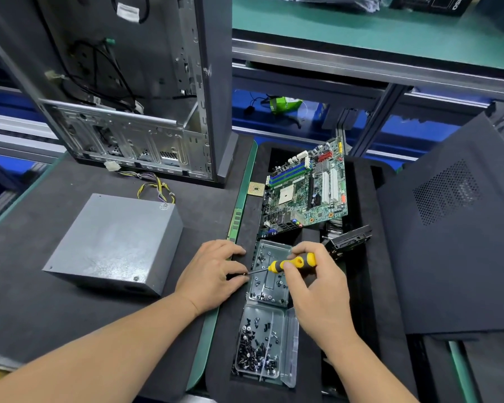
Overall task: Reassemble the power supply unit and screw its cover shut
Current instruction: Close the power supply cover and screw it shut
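Observation:
The grey power supply unit [114, 242] lies on the dark mat at the left, cover on, with its yellow and black cables [157, 187] trailing behind it. My right hand [317, 289] grips a yellow and black screwdriver [291, 263], shaft pointing left. My left hand [213, 271] pinches something small, apparently a screw, at the screwdriver's tip [246, 274], beside a clear tray [269, 274] of loose screws. Both hands are to the right of the unit, apart from it.
A second clear box [288, 344] holds several black screws near me. Behind the trays lies a motherboard [306, 187]. An open computer case [128, 82] stands at the back left. A black side panel [454, 228] leans on the right. A RAM stick [235, 222] lies along the green edge.

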